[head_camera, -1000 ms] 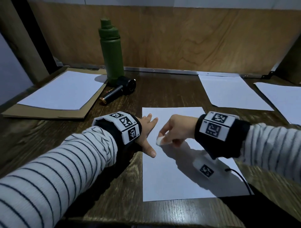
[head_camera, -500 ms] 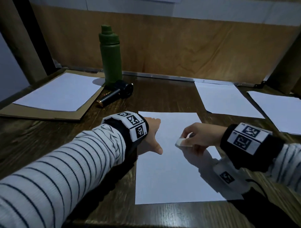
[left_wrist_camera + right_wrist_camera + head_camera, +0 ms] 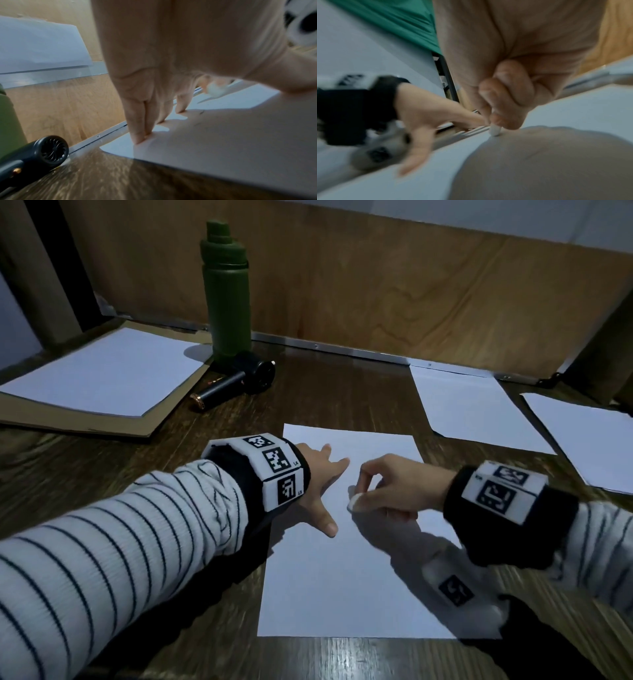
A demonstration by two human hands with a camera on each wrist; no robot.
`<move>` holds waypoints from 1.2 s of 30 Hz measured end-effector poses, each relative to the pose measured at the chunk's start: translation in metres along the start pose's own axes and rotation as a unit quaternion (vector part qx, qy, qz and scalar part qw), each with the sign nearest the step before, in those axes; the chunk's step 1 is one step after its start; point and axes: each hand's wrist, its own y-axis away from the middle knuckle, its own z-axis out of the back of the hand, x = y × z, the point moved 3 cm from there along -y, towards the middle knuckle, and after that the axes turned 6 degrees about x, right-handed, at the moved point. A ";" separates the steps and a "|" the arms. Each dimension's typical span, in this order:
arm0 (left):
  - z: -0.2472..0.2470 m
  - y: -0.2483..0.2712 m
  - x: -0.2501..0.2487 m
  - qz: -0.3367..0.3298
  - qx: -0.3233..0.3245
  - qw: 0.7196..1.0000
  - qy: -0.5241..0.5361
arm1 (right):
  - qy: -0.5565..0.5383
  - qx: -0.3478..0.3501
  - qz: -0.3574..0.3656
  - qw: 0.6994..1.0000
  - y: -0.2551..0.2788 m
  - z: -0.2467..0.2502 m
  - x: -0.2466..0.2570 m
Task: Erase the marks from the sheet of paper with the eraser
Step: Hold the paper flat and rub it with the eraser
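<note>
The eraser [image 3: 354,501], small and white, is sitting pinched between the thumb and curled fingers [image 3: 368,474] of the right hand [image 3: 394,487], its lower end touching the sheet of paper [image 3: 342,577] in the sheet's upper middle part. In the right wrist view the eraser [image 3: 495,130] is poking out below the fingertips [image 3: 503,120] and meeting the paper. The left hand [image 3: 318,484] is lying just beside it, to the left, fingers straight and spread, pressing the sheet's upper left corner flat against the wooden counter [image 3: 102,474]; it is holding nothing. The left wrist view is showing those fingertips [image 3: 137,136] bearing down near the paper's edge, with a few faint pencil marks [image 3: 199,112] close by.

Both wrists are wearing black bands with white square code tags; the left band is showing small letters that seem to read "LA" and "LS". A green bottle [image 3: 227,299] is standing upright at the back, a small black handheld fan [image 3: 239,381] lying at its foot. Other blank sheets [image 3: 476,409] are lying well apart on either side.
</note>
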 end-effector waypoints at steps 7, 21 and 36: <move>0.002 0.000 -0.001 0.001 -0.001 1.000 -0.001 | 0.003 -0.049 0.014 0.999 -0.005 0.002 0.000; 0.002 -0.001 0.000 0.005 0.000 1.000 -0.001 | 0.058 -0.046 0.060 0.995 0.002 -0.011 0.008; 0.004 0.001 -0.002 0.003 0.004 1.000 -0.014 | 0.049 -0.058 0.037 0.996 -0.004 -0.001 0.005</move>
